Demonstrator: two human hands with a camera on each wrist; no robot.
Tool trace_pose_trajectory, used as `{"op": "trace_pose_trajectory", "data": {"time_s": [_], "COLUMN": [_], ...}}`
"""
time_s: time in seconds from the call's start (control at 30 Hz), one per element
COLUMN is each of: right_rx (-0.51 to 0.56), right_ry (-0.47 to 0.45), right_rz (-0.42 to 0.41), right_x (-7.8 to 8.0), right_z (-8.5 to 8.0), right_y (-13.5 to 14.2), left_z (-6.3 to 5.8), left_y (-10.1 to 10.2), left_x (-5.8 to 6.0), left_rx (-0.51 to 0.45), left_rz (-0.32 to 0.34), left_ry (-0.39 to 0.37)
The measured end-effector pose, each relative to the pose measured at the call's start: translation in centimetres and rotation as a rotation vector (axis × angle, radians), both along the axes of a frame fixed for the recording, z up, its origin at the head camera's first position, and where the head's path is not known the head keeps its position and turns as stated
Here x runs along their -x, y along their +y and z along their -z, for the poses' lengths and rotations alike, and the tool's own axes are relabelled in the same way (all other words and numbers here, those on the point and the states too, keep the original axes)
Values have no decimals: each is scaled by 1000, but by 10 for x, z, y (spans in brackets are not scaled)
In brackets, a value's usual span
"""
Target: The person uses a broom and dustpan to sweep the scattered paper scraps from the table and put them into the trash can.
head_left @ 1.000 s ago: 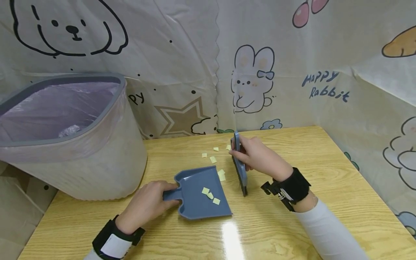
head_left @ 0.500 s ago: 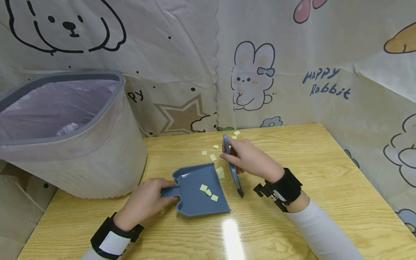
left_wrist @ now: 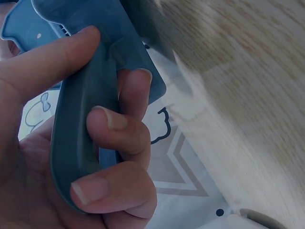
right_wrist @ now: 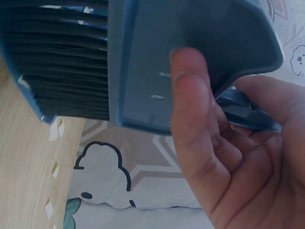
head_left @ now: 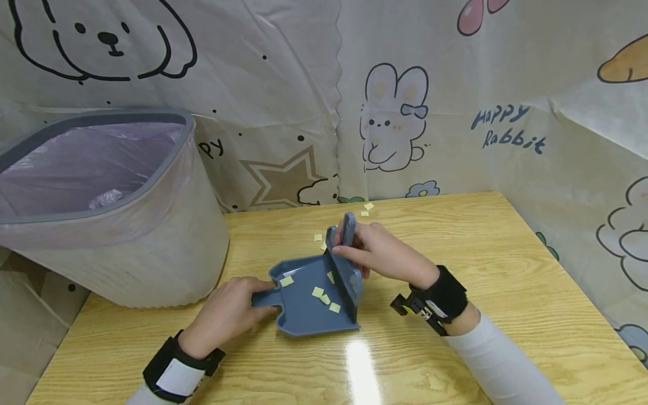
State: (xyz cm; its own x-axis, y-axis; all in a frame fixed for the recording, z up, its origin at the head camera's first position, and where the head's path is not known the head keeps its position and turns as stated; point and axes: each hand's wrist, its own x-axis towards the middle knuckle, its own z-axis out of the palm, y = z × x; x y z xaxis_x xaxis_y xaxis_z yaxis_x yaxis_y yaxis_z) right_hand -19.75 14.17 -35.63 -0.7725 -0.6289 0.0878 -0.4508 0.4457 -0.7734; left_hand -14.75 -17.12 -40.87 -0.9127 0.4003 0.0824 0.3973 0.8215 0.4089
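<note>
A blue-grey dustpan (head_left: 304, 318) lies on the wooden table, several pale yellow paper scraps (head_left: 287, 280) on its tray. My left hand (head_left: 225, 315) grips its handle (left_wrist: 74, 129), fingers curled round it in the left wrist view. My right hand (head_left: 382, 256) holds a matching hand brush (head_left: 349, 278) by its handle, with one finger pressed along the brush's flat body. The brush stands over the dustpan's open front edge, its dark bristles (right_wrist: 66, 62) reaching to the tray. They partly hide a scrap there.
More paper scraps (head_left: 318, 238) lie behind the dustpan, with a pair further back near the wall (head_left: 368, 206). A large white bin (head_left: 197, 253) lined with a pinkish bag stands at the left. Cartoon-printed sheeting (head_left: 455, 163) bounds the table (head_left: 455, 349) behind.
The brush has moved left from beside the dustpan onto its front edge and tilted. One more scrap now lies near the handle end of the tray. The left hand stays nearly still.
</note>
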Motion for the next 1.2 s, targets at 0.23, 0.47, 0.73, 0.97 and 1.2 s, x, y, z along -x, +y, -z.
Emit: {"op": "trace_pose_trajectory", "data": {"time_s": [0.23,0.47,0.73,0.97,1.2], "right_rx": [94,38,-104,-169,-115], "right_ry": [12,89,107,82,51], "right_rz": [-27,119,210,169,63], "right_x": [-2,-6,-5,-2,-8], "right_z": [-4,-20,-21,-10,-3], "right_y": [4,20,25,19,3], "left_z": [1,2,1,1,1], "left_y": [2,2,4,5,5], "left_x": [0,0,0,-1,-1], "left_rx": [3,-4,-2,-3,6], "left_rz": [-7,1,-12,-18,-18], "left_ry": [-37,-22,-38,-41,-32]}}
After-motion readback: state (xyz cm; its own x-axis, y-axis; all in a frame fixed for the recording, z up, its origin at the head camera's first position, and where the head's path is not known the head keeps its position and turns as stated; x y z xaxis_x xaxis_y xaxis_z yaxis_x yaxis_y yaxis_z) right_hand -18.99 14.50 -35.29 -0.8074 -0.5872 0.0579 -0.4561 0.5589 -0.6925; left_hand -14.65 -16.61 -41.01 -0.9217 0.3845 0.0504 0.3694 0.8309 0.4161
